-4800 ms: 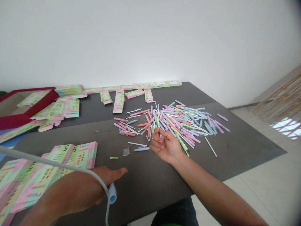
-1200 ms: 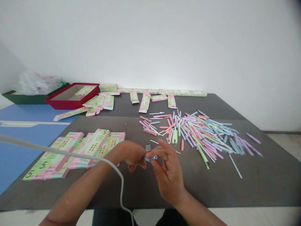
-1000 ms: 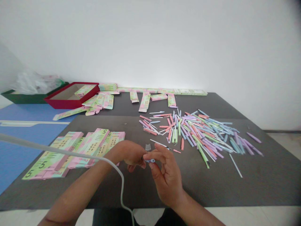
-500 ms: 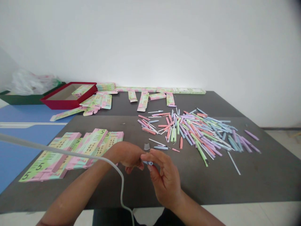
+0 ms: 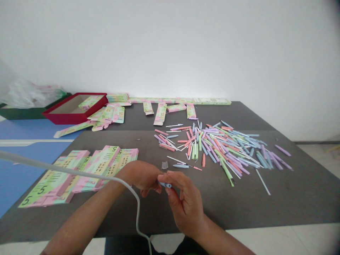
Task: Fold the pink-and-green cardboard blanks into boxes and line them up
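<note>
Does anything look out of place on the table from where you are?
A white stick lies alone, right of the jumbled pastel pen parts, apart from the rest. Also, a pale cable drapes across the left forearm, close to the blue pen part in the right hand.

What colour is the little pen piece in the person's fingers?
The pen piece is light blue. It shows best in the head view, the only view here.

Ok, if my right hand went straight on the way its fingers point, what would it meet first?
The short pale-blue plastic pen piece at its fingertips, then probably your left hand; depth is unclear.
</note>
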`<state>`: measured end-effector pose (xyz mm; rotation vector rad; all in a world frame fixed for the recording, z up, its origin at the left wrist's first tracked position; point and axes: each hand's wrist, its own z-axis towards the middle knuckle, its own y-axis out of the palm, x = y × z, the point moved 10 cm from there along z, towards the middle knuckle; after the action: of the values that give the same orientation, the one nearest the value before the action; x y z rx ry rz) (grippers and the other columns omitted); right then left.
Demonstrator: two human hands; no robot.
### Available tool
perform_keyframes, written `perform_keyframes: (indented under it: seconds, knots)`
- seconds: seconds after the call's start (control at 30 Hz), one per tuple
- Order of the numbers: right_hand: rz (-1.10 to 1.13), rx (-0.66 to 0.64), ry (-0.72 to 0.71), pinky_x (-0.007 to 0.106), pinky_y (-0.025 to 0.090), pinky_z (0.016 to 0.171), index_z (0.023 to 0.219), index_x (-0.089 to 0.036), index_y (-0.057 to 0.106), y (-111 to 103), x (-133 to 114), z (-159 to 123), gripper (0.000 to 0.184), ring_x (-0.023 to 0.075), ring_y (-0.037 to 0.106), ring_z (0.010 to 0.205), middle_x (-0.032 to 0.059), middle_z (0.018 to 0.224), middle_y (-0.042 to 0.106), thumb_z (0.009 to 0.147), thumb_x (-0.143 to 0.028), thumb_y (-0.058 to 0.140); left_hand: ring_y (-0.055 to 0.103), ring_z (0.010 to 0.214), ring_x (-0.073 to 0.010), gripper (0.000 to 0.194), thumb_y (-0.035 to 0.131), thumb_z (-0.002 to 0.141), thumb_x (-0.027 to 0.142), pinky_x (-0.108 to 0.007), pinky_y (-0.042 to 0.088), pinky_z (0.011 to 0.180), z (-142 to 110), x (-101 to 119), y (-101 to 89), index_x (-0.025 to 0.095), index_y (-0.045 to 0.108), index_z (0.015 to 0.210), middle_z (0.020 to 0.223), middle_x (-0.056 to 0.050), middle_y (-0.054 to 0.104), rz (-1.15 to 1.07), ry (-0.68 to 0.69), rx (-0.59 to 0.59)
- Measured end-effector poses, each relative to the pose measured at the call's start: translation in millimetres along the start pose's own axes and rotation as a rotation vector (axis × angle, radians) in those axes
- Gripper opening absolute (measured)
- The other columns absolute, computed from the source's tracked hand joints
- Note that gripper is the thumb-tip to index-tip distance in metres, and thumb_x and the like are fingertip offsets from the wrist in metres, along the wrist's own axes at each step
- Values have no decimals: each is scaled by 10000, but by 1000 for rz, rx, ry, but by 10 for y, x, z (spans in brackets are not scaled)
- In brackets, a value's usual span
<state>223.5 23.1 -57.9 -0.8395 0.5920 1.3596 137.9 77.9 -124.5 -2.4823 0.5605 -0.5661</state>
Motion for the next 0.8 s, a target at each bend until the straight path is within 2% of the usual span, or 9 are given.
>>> perform_keyframes:
  seconds: [0.2,0.47,0.67,0.73,0.8]
  knots:
    - [-6,-10,3,356,487,963,1230,-266,553,7,-9,4,451,169,604,1109,33,1144,672,862,-12,495,710,694,-196,220,553,875,159,-206,417,509,14,-8,13,198,722,739,628,-16,738,-8,13,-7]
    - [-22,-13,-28,348,484,967,1236,-253,548,-4,-54,7,437,167,599,1117,37,1151,677,865,-28,497,707,694,-200,239,560,863,165,-214,445,546,-16,9,-11,188,713,681,623,-22,736,-2,1,16]
    - [-20,-21,-14,354,471,982,1254,-278,524,-5,-56,6,466,173,591,1122,30,1163,665,863,-26,493,707,694,-204,292,565,856,167,-216,425,532,-62,32,-52,172,647,575,655,-41,749,16,0,44]
    - [-10,-31,-2,355,483,960,1280,-276,492,6,-43,10,485,182,591,1109,43,1176,647,859,-35,493,711,706,-210,261,571,854,186,-218,422,521,-82,22,-68,178,671,613,659,-44,752,20,-17,51]
    - [-15,-50,30,360,493,934,1304,-251,466,31,3,20,495,196,591,1084,69,1181,621,849,-67,526,713,699,-214,165,576,847,193,-221,418,502,-103,17,-90,191,722,769,668,-38,755,19,-33,69]
